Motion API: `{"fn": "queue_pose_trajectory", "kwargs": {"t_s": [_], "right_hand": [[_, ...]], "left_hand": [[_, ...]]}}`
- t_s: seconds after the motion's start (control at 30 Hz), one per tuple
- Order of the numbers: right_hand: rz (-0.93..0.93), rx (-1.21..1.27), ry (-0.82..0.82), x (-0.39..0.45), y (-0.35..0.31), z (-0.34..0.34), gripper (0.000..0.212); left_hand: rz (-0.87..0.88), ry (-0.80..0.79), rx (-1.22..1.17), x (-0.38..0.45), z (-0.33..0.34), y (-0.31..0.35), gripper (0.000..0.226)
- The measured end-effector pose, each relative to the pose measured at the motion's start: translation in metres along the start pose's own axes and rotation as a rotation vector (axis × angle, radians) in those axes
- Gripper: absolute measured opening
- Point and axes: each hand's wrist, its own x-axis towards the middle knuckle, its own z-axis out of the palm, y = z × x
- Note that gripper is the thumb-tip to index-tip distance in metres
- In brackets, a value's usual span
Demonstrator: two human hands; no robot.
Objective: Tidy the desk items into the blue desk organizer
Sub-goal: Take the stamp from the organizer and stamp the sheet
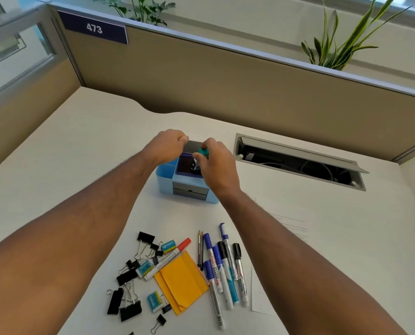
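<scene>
The blue desk organizer (164, 180) stands mid-desk with a purple-walled compartment on top and grey drawers in front. My right hand (216, 165) pinches a teal-capped marker (204, 152) that stands in the purple compartment. Fingers curled, my left hand (167, 146) grips the organizer's dark back edge. Nearer me lie several markers (219, 267), two pencils (200, 247), a red-capped marker (170, 257), yellow sticky pads (181, 281), erasers (169, 246) and black binder clips (129, 301).
An open cable hatch (298, 163) is sunk into the desk right of the organizer. A beige partition (225, 76) with plants behind it closes the far side. A white paper sheet (262, 298) lies beside the markers.
</scene>
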Motion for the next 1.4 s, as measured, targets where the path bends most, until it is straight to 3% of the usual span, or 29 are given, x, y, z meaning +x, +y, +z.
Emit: {"fn": "queue_pose_trajectory", "kwargs": {"t_s": [0.67,0.9,1.03,1.13,1.23,1.33,1.4], "right_hand": [[-0.012,-0.045,-0.018,0.0,-0.009,0.007,0.019],[-0.13,0.084,0.213,-0.056,0.004,-0.009,0.024],[-0.09,0.058,0.232,-0.098,0.029,-0.024,0.026],[-0.02,0.011,0.23,-0.13,0.058,-0.04,0.027],[0.065,-0.032,0.241,-0.159,0.09,-0.063,0.028],[0.138,-0.069,0.252,-0.19,0.121,-0.09,0.03],[0.187,-0.094,0.267,-0.213,0.139,-0.109,0.027]], "left_hand": [[0.008,-0.07,-0.026,-0.01,-0.006,-0.006,0.033],[0.109,-0.104,0.04,-0.027,0.0,-0.023,0.027],[0.14,-0.121,0.164,-0.034,0.01,-0.02,0.032],[0.121,-0.058,0.199,-0.044,0.017,-0.011,0.034],[0.14,0.115,0.152,-0.06,0.031,0.004,0.034],[0.256,0.279,0.029,-0.086,0.058,0.035,0.028],[0.395,0.228,0.02,-0.108,0.085,0.057,0.023]]}}
